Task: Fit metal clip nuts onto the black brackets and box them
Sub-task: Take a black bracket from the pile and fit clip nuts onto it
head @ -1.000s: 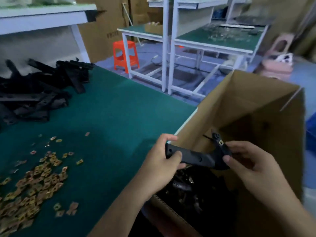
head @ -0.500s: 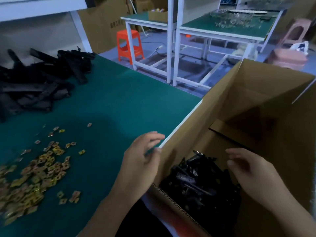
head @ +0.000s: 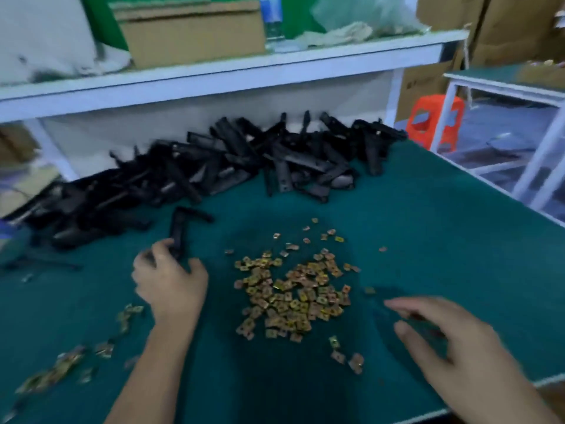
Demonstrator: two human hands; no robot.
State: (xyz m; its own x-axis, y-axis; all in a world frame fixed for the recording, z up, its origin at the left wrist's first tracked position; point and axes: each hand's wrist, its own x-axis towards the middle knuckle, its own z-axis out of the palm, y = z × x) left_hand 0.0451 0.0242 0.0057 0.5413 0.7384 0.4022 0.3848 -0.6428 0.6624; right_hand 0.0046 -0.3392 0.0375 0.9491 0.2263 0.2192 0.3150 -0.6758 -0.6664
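A long heap of black brackets (head: 232, 166) lies along the back of the green table (head: 428, 240). My left hand (head: 169, 278) grips the near end of one black bracket (head: 180, 228) that sticks out in front of the heap. A pile of brass-coloured clip nuts (head: 293, 292) covers the middle of the table. To the right of that pile my right hand (head: 446, 341) hovers just above the table, fingers spread and holding nothing. The picture is blurred by motion. The cardboard box is out of view.
More clip nuts (head: 61, 365) are strewn at the lower left. A white shelf (head: 214, 78) above the heap carries a cardboard box (head: 189, 32) and a bottle (head: 272, 22). An orange stool (head: 434, 120) and a white table frame (head: 501, 87) stand beyond the right edge.
The bracket I held over the box was dropped into it. My view swung left from the box to the table; my left hand took hold of a new bracket, my right moved beside the clip nuts.
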